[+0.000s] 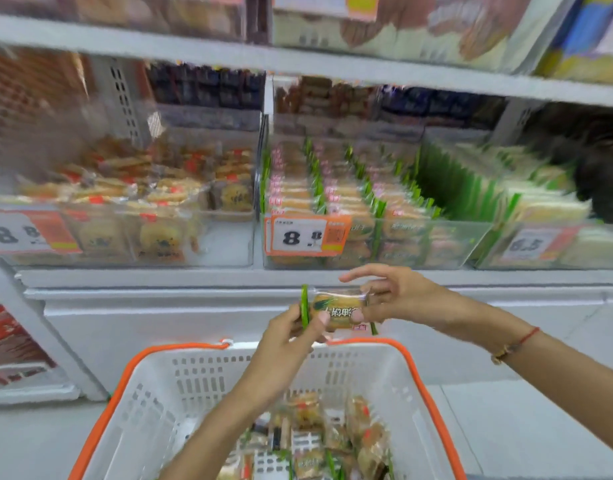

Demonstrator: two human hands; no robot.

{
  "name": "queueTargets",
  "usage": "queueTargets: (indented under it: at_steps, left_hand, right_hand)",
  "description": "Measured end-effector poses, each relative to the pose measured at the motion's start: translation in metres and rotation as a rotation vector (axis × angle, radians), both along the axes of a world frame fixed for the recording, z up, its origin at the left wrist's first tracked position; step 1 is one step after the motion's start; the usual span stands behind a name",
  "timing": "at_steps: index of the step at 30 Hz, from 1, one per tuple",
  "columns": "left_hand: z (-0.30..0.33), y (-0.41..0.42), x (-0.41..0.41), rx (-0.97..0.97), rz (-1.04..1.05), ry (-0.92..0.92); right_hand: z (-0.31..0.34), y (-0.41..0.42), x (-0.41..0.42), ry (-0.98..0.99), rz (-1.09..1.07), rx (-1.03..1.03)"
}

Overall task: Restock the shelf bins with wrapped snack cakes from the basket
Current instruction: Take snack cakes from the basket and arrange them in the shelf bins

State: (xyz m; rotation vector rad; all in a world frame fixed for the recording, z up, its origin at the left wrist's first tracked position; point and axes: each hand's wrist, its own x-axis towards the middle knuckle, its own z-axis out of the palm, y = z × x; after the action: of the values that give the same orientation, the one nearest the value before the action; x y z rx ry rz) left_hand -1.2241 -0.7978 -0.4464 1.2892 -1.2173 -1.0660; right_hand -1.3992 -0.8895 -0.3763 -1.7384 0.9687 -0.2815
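Note:
A green-edged wrapped snack cake [336,311] hangs between both hands, just above the far rim of the white basket [201,379] with the orange rim. My left hand [291,336] pinches the cake's left end. My right hand [388,297] pinches its right end, index finger stretched out over the top. More wrapped cakes [319,441] lie loose in the basket bottom. Straight ahead on the shelf, a clear bin [433,245] holds tidy rows of the same green-edged cakes [332,188]; its right front part looks lower.
Left of it, another clear bin [225,251] holds loosely piled red-labelled cakes [152,192]. A third bin [540,247] at the right holds pale green-edged packs. Orange price tags [307,235] hang on the bin fronts. A white shelf ledge [159,278] juts out below the bins.

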Motion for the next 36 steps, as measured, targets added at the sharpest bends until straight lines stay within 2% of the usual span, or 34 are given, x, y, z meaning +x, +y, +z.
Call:
queueTargets:
  at_steps: [3,5,8,10,16,18,20,22,24,28,32,36]
  left_hand:
    - [0.022,-0.005,-0.007,-0.061,0.084,0.097]
    - [0.032,-0.01,-0.011,-0.035,0.102,0.12]
    - [0.046,-0.018,-0.017,0.016,-0.022,0.042]
    - [0.056,-0.023,-0.023,0.005,-0.022,0.031]
    - [0.08,-0.039,-0.04,-0.238,0.105,0.074]
    - [0.087,-0.043,-0.04,-0.323,0.161,-0.011]
    - [0.095,-0.05,-0.028,-0.46,0.347,-0.275]
    - [0.107,-0.062,-0.004,-0.62,0.565,-0.494]
    - [0.118,-0.078,0.021,-0.649,0.693,-0.629]
    - [0.132,-0.11,0.055,-0.406,0.739,-0.822]
    - [0.127,-0.125,0.068,-0.186,0.695,-0.873]
    - [0.108,-0.121,0.069,-0.122,0.662,-0.878]
  right_hand:
    - [0.014,0.006,-0.002,-0.237,-0.159,0.03]
    - [0.019,0.008,0.002,-0.343,-0.261,0.034]
    - [0.03,0.012,0.003,-0.327,-0.318,-0.04]
    - [0.036,0.015,0.003,-0.326,-0.308,-0.098]
    - [0.039,0.018,-0.002,-0.395,-0.407,-0.21]
    - [0.043,0.018,-0.004,-0.438,-0.459,-0.202]
    - [0.048,0.012,-0.009,-0.429,-0.499,-0.288]
    - [0.06,-0.006,-0.014,-0.375,-0.56,-0.455]
    - [0.077,-0.033,-0.02,-0.283,-0.595,-0.634]
    - [0.091,-0.117,-0.027,0.207,-0.541,-0.95]
    - [0.095,-0.174,-0.026,0.514,-0.488,-1.02]
    - [0.088,-0.209,-0.017,0.726,-0.415,-1.024]
